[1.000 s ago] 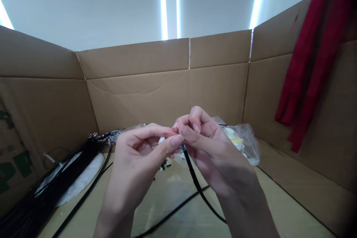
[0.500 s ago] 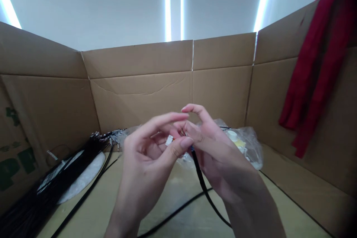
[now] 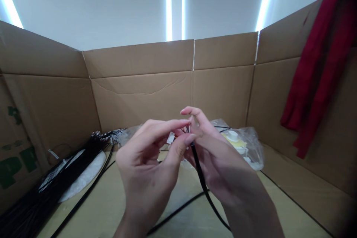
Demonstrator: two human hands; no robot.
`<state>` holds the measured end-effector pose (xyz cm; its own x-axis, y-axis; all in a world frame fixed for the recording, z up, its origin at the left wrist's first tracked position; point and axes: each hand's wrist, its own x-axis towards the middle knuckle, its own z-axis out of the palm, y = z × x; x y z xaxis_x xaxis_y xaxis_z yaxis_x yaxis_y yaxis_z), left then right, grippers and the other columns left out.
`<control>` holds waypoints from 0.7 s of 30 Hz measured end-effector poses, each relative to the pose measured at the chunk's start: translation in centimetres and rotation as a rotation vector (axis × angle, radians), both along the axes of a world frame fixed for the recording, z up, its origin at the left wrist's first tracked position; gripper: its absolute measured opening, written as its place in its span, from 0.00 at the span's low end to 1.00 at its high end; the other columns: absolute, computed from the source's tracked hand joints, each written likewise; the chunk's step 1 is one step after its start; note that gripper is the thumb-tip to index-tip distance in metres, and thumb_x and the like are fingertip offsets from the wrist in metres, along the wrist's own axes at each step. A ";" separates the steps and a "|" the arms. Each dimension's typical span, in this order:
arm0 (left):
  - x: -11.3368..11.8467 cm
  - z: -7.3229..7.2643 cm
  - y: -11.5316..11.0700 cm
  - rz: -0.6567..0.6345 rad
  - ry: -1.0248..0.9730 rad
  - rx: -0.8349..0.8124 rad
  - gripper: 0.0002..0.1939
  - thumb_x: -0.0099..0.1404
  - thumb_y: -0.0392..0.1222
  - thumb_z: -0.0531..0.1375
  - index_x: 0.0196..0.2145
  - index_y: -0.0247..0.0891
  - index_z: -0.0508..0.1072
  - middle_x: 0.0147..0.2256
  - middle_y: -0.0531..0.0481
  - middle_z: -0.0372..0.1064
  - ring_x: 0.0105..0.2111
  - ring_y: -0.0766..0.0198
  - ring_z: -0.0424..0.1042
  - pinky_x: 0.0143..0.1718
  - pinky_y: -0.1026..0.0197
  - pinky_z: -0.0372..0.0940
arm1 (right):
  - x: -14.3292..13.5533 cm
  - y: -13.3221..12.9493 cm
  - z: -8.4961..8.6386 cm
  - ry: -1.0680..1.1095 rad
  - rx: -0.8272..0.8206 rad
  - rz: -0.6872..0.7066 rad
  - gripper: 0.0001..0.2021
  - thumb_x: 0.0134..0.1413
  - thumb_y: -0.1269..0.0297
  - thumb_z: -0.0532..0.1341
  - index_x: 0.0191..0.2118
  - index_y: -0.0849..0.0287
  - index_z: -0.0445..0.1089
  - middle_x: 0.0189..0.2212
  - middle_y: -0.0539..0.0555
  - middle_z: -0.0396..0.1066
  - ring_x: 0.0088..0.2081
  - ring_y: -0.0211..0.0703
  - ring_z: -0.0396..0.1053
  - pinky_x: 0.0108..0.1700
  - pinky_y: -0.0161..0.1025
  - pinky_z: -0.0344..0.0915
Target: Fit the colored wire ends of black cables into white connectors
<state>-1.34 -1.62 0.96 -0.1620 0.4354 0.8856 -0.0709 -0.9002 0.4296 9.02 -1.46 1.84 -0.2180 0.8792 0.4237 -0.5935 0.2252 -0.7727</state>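
Note:
My left hand [image 3: 153, 156] and my right hand [image 3: 213, 148] meet in the middle of the head view, at the end of a black cable [image 3: 201, 178]. Thin coloured wires [image 3: 187, 129] fan out of the cable's end. Between thumb and forefinger my left hand pinches at these wires. A small white connector [image 3: 171, 138] on the wires shows inside the curl of the left fingers. My right hand is closed around the cable end, its forefinger raised and bent. Its other fingertips are partly hidden. From the hands the cable runs down toward the lower edge.
A bundle of black cables [image 3: 67, 178] with bared ends lies at the left on a white round piece [image 3: 83, 182]. A clear plastic bag [image 3: 252, 145] with white and yellow parts sits behind at the right. Cardboard walls [image 3: 145, 93] enclose the table; red cloth [image 3: 315, 70] hangs at right.
My left hand has shifted slightly, its forefinger now stretching over the wires to touch near the right fingers. More of the thin wires shows between the fingers. The connector has tilted.

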 end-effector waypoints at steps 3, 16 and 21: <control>0.0 0.0 0.4 0.028 -0.010 -0.005 0.11 0.55 0.26 0.64 0.33 0.39 0.77 0.28 0.54 0.71 0.28 0.70 0.72 0.28 0.70 0.71 | -0.3 0.1 -0.1 0.025 -0.022 0.039 0.14 0.49 0.58 0.67 0.39 0.53 0.63 0.26 0.46 0.65 0.24 0.31 0.58 0.27 0.26 0.61; -0.7 0.1 0.6 0.060 0.119 -0.041 0.10 0.54 0.23 0.63 0.28 0.36 0.74 0.28 0.54 0.73 0.30 0.70 0.73 0.31 0.71 0.71 | 0.1 0.2 -0.1 -0.294 0.350 -0.531 0.11 0.53 0.59 0.64 0.33 0.55 0.62 0.26 0.46 0.60 0.28 0.32 0.60 0.27 0.29 0.58; 0.0 -0.5 1.0 0.245 0.096 -0.114 0.04 0.56 0.33 0.65 0.27 0.39 0.74 0.26 0.53 0.73 0.28 0.67 0.74 0.29 0.66 0.72 | 1.0 0.2 -0.2 -0.376 0.402 -0.736 0.12 0.52 0.63 0.65 0.25 0.59 0.63 0.21 0.47 0.55 0.23 0.32 0.54 0.21 0.32 0.52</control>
